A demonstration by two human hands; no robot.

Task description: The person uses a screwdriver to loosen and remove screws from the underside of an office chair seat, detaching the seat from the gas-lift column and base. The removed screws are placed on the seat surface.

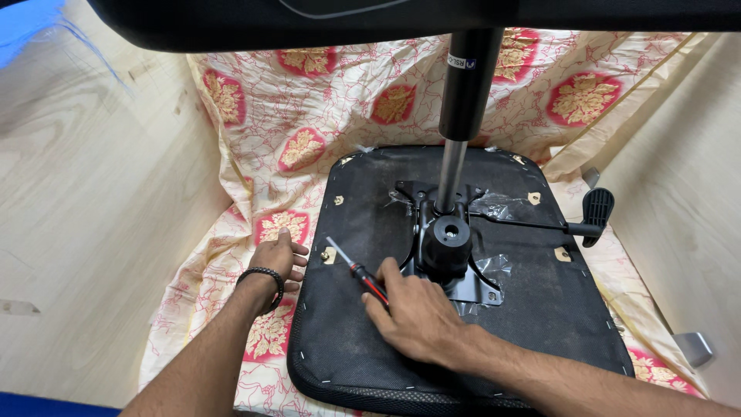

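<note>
**Two hands at an upturned chair seat on a flowered cloth**

The floor point(93, 177) is pale wood with clear grain, and it fills the left side of the view. On the right a pale wooden panel point(679, 216) stands at a slant. Between them a cream cloth point(309, 100) with red lines and red-and-gold flower patches is spread, and its far part climbs up behind the work.

On the cloth lies a black chair seat point(525, 309), turned bottom up, with its near edge close to the person. In the middle of the seat a black metal mechanism plate point(448, 247) is fixed, with torn clear plastic around it. A gas lift cylinder point(463, 100) rises from this plate toward the camera, black at the top and silver lower down. On the black part sits a small label, high in the view. A thin lever with a black paddle handle point(596, 212) goes out to the right.

The right hand point(417, 316) rests on the seat, just left of the plate, and its fingers are closed around a screwdriver point(356, 270) with a red and black handle. The metal tip points to the far left.

The left hand point(279, 259) lies open and flat at the left edge of the seat, fingers together, holding nothing. A dark beaded bracelet point(262, 278) is on its wrist.
</note>
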